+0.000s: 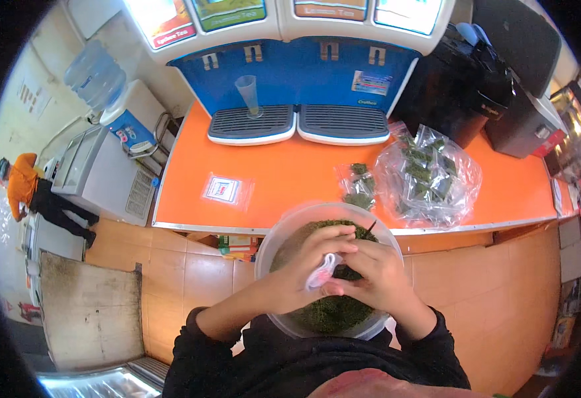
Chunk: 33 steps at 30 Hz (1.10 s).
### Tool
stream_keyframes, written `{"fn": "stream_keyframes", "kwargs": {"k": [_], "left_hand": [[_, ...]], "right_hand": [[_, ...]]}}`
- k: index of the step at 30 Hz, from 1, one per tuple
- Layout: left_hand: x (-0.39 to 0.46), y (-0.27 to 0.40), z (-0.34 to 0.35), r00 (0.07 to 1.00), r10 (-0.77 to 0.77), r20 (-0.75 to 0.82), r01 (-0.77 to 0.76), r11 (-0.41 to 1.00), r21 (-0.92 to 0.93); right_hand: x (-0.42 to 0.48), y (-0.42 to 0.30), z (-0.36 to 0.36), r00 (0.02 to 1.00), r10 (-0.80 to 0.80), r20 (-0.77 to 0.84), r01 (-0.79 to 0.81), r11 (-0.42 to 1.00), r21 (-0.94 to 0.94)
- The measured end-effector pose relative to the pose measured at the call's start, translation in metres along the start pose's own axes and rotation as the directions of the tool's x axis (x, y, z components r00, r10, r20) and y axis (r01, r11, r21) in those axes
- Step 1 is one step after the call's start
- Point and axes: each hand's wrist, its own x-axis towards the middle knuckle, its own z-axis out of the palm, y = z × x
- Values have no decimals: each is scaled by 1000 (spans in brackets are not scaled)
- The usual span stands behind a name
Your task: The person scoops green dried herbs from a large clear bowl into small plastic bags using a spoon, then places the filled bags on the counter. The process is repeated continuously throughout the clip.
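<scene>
Both my hands are raised over a round translucent plastic tub [264,248] of dark green flakes [337,316]. My left hand [303,268] curls around a small clear plastic bag with pink print [322,271]. Against its other side is my right hand [377,271], whose fingers meet the left ones at the bag's mouth. A thin dark handle [370,228] sticks up from the tub beside my right fingers. Beyond, on the orange counter, lie small bags of green flakes [360,186] and a large clear bag [457,199] holding several more.
A flat zip bag [224,189] lies on the orange counter [290,174]. Behind stands a drinks dispenser [295,74] with a plastic cup [248,92] on its drip tray. A black bag-covered container [449,89] is at right. A person [27,184] stands far left, near a chest freezer [111,174].
</scene>
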Motion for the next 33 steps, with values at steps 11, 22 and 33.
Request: {"fn": "stream_keyframes", "kwargs": {"k": [11, 22, 33], "left_hand": [[0, -9, -7, 994, 19, -110, -4, 991, 136], [-13, -15, 1, 887, 94, -452, 7, 976, 217], [-12, -7, -2, 962, 33, -273, -2, 993, 116]], "right_hand": [[-1, 2, 14, 1000, -18, 6, 18, 989, -147], [-26, 40, 25, 972, 195, -128, -169, 966, 194], [-35, 53, 20, 966, 258, -12, -247, 936, 252]]}}
